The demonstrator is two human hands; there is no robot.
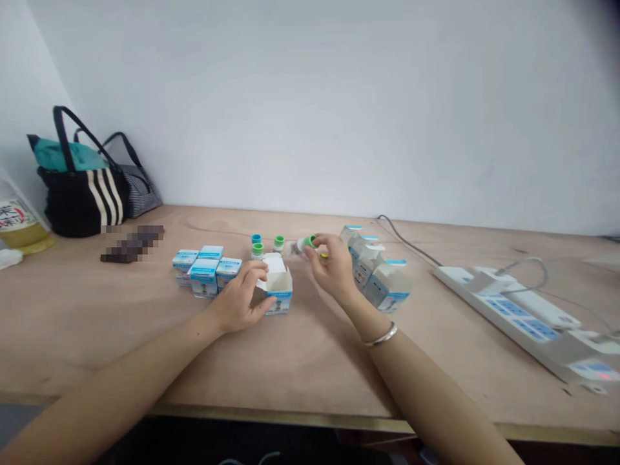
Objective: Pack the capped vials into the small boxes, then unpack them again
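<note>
My left hand (pixel 241 298) grips a small white and blue carton (pixel 278 282) with its top flap open, standing on the wooden table (pixel 310 361). My right hand (pixel 332 266) pinches a small clear bottle with a green cap (pixel 305 244), held tilted just above and right of the open carton. Three more small bottles (pixel 264 245) with blue and green caps stand behind the carton. Closed cartons (pixel 206 268) sit in a group to the left. Several open, empty cartons (pixel 380 274) lie to the right of my right hand.
A striped black tote bag (pixel 82 187) stands at the far left by the wall, with a drink bottle (pixel 17 223) beside it. A dark flat object (pixel 132 243) lies near the bag. White power strips (pixel 527 320) with cables lie at the right.
</note>
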